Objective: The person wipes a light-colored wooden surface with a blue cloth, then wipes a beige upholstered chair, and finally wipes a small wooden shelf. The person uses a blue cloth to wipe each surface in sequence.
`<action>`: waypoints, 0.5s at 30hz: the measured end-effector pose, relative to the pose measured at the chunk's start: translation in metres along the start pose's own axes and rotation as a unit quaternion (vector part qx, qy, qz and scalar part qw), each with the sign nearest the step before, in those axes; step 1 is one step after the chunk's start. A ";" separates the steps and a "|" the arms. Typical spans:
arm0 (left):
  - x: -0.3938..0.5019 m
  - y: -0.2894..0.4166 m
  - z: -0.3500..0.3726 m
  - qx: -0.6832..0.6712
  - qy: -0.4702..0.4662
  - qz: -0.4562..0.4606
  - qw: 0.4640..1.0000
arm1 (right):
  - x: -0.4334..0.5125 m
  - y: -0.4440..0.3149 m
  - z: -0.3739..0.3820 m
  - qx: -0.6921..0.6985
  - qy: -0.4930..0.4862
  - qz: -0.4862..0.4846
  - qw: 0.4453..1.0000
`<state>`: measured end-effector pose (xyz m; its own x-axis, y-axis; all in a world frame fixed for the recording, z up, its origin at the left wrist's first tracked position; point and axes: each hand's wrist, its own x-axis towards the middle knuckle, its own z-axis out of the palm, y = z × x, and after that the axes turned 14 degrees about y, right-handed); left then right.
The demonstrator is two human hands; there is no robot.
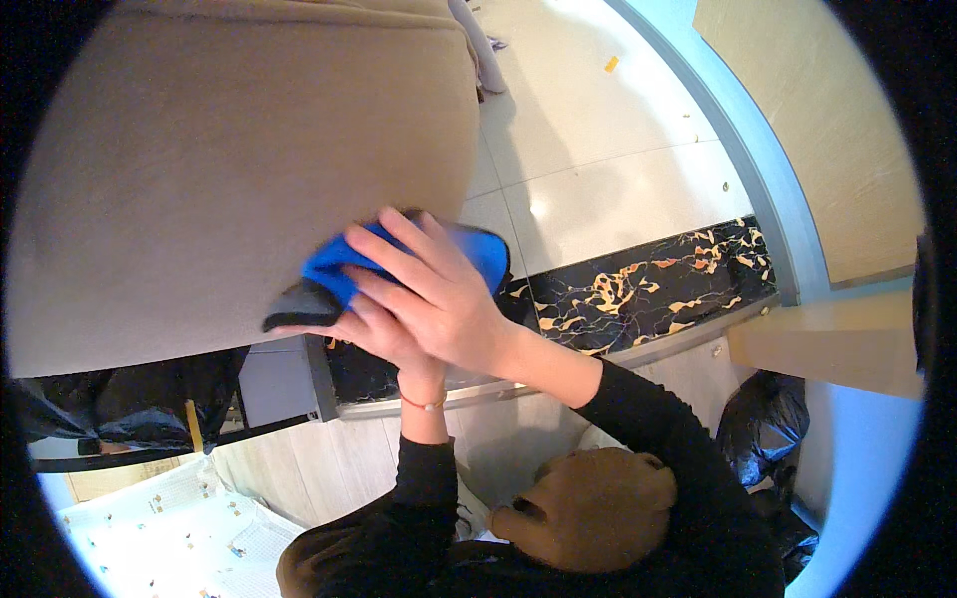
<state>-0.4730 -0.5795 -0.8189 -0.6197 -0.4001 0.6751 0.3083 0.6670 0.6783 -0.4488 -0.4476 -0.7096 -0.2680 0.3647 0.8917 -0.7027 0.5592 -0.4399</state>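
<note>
A blue-and-grey cloth [482, 250] with black edging is folded and bunched between my two hands, in front of the right corner of a large brown fabric-covered piece of furniture [247, 172]. My right hand [441, 295] lies on top, its fingers spread over the blue face and slightly blurred. Beneath and to its left, my left hand [374, 325] holds the grey part [303, 303] of the cloth, and a thin bracelet [424, 406] circles that wrist. The right hand partly covers the left one, so the left thumb is hidden.
A black marbled threshold strip [643, 280] separates pale floor tiles [591, 179] from wood-look flooring [329, 456]. Black plastic bags [766, 426] stand at right; another [134, 404] is at left. A white patterned sheet [179, 531] lies lower left. A brown rounded soft thing [598, 508] is by my body.
</note>
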 end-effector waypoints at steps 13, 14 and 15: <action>0.053 0.097 -0.001 0.087 0.125 0.313 0.937 | 0.031 0.025 -0.005 -0.074 0.057 -0.081 0.992; 0.048 0.105 0.007 0.152 0.135 0.298 0.933 | 0.037 0.028 -0.003 -0.082 0.048 -0.111 0.989; 0.048 0.110 0.015 0.187 0.148 0.314 0.919 | 0.041 0.027 0.002 -0.068 0.077 -0.125 0.987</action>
<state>-0.4793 -0.5158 -0.7165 -0.1643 0.0202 0.9862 0.2348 0.9718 0.0192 -0.4798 -0.4196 -0.6849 0.0136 0.3067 0.9517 -0.6368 0.7364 -0.2283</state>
